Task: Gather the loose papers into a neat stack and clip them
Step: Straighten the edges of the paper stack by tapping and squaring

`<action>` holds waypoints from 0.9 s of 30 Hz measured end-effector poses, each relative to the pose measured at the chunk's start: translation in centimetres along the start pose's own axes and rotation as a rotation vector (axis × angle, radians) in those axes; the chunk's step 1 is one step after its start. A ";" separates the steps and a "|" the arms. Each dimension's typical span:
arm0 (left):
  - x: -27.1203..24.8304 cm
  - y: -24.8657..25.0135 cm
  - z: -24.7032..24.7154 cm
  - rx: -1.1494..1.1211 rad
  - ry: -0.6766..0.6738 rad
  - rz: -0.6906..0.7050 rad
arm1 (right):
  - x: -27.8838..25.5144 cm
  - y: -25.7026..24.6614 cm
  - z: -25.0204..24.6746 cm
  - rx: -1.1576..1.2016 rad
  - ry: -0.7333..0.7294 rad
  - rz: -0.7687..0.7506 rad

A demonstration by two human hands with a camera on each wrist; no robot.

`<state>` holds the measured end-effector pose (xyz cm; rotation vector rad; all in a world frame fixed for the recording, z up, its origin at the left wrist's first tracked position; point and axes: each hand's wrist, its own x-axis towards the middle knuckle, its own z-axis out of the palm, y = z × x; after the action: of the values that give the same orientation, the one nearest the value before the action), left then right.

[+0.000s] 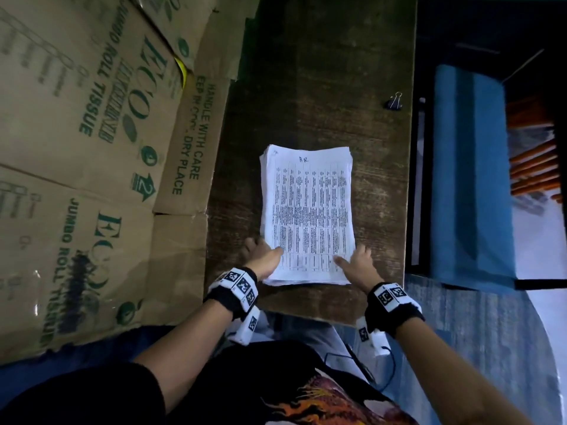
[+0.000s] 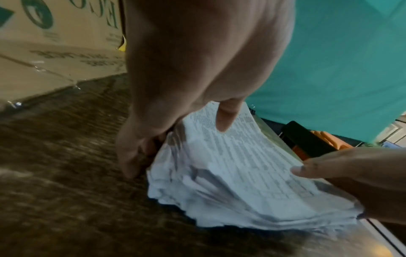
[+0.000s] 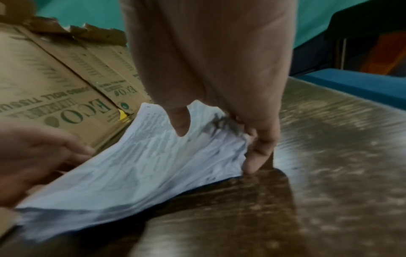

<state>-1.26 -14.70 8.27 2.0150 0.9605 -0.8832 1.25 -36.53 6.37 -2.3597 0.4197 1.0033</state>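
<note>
A thick stack of printed white papers [image 1: 310, 210] lies on the dark wooden table [image 1: 322, 87], its edges slightly uneven and fanned. My left hand [image 1: 265, 246] holds the near left corner, thumb [image 2: 226, 121] on the top sheet and fingers [image 2: 129, 165] down along the side edge. My right hand [image 1: 351, 254] holds the near right corner the same way, thumb [image 3: 181, 128] on top, fingers [image 3: 257, 156] curled at the edge. The near end of the stack [image 3: 142, 173] looks a little lifted. A black binder clip [image 1: 394, 101] sits apart near the table's far right edge.
Large cardboard boxes [image 1: 92, 148] stand tight against the table's left side. A blue padded seat [image 1: 469, 179] is beyond the right edge. The table's near edge [image 1: 306, 314] is close below the stack. Bare wood lies between the stack and the clip.
</note>
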 end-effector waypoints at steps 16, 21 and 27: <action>2.0 -1.3 -0.7 -0.197 -0.061 0.148 | 1.1 -1.3 -0.6 0.111 -0.194 0.002; 3.6 -0.7 -2.1 0.095 -0.155 0.097 | 1.9 -2.3 -3.5 -0.206 -0.339 -0.080; 8.0 5.5 -7.6 0.097 0.072 0.125 | 8.4 -5.2 -9.0 -0.089 0.030 -0.175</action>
<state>9.23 -8.30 7.33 2.1764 0.8344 -0.8082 14.47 -38.23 7.30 -2.4446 0.1790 0.9228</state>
